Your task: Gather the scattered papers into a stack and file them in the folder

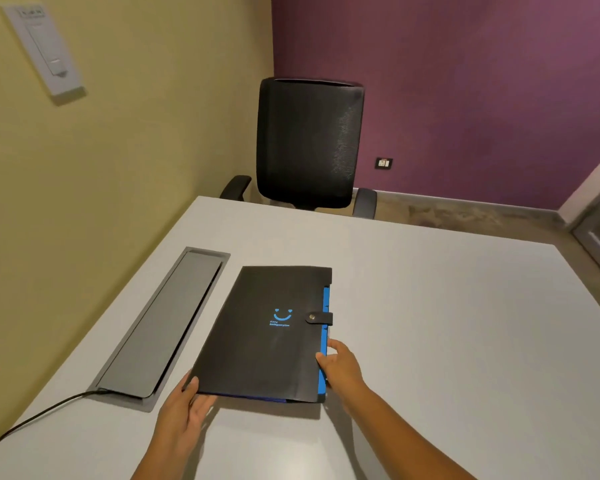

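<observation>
Head view: black folder (267,341) closed, strap snapped, flat on table (447,323) just beside cable tray (163,323). Left hand (187,410) pinches near-left corner, thumb on cover, fingers beneath. Right hand (342,367) grips right edge, thumb on top, forearm angled in from lower right.

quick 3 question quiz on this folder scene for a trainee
1. True or false: the folder lies open on the table.
2. Which hand is at the folder's edge with the blue tabs? A) left B) right
3. Fill in: beyond the table's far edge stands a black ____.

Key:
1. False, it is closed.
2. B, the right hand; the left hand holds the near left corner.
3. chair
</observation>
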Demonstrator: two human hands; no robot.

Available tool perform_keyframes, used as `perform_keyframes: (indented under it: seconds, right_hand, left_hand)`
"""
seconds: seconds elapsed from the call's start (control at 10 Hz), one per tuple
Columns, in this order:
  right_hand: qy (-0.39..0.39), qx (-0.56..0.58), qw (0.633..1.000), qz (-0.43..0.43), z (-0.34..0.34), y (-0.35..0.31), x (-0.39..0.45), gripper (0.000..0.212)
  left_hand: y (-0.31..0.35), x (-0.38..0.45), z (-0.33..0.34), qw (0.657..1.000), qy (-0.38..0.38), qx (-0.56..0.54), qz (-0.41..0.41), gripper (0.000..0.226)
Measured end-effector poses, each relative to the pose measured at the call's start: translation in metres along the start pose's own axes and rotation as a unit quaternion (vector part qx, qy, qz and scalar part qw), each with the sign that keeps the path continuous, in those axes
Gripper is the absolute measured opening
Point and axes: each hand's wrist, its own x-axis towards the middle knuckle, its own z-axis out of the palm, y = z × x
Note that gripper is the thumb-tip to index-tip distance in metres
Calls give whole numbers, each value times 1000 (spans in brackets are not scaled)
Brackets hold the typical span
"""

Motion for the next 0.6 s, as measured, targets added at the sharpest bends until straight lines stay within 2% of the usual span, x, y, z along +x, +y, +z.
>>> perform_keyframes:
  seconds: [0.2,0.4,0.5,0.6]
  right_hand:
    - [-88,-42,995,20,25,10,1,33]
    - [-123,-144,982,-6,24,23,-10,44]
    - [-131,-169,976,-30,12,32,-11,48]
    - [-90,-196,975,-57,-7,40,-11,45]
  left_hand:
    - [2,15,-6,994,81,64,-38,37]
    - [-7,17,3,960,158,231,20,58]
    - [-11,16,2,941,142,307,29,54]
    - [-19,6,7,918,149,365,48,53]
